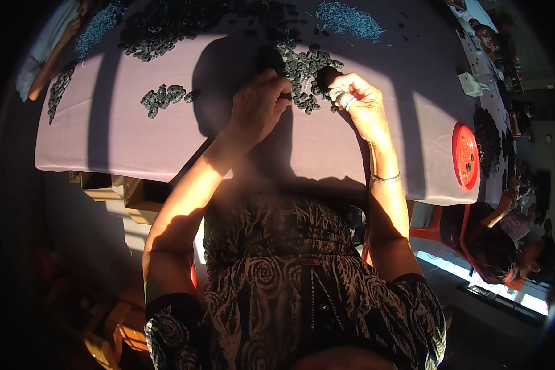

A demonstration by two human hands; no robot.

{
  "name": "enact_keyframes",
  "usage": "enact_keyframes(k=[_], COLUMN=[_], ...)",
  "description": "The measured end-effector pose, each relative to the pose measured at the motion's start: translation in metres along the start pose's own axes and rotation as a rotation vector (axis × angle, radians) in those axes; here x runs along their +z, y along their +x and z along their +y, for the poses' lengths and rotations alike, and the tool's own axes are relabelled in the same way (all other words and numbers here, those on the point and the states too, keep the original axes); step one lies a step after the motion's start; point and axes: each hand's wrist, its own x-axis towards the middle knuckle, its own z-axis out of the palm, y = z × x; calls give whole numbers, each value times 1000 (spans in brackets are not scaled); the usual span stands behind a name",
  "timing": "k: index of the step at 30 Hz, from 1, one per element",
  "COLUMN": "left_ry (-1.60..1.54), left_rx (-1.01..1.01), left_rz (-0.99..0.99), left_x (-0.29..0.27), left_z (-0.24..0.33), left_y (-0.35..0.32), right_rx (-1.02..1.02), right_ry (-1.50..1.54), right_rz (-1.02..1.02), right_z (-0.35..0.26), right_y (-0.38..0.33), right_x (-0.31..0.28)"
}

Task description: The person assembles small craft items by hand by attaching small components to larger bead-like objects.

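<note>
Right now our dark ring parts point(302, 71) sit piled mid-counter point(135, 148). Left hand point(259, 105) pinches one small piece at the pile's edge; right hand point(357, 98) grips a stacked row of parts. Red tray point(465, 154) far right.

My table point(135, 145) wears a pale lilac cloth, half in sun, half in my shadow. Directly before me lies a heap of small dark ribbed parts point(305, 71); a smaller cluster point(163, 97) sits to my left, a broad dark spread point(172, 24) farther back. Two bluish piles point(348, 18) lie at the far edge, and a red round tray point(465, 154) sits at the right.
</note>
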Motion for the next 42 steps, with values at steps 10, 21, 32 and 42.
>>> enact_keyframes(k=[10,21,32,42], left_ry=[-445,-668,-806,-934], left_rx=[-114,-235,-250,-319], left_rz=[11,-17,-22,75], left_x=[3,17,26,23], left_z=[1,13,3,4], left_y=[-3,-11,-14,-12], right_rx=[4,-157,-280,-549], right_ry=[20,-39,-298,-551], right_rz=[-11,4,31,33], right_z=[-7,-10,-4,-7], right_y=[-5,-9,-7,-8], right_x=[25,34,35,48])
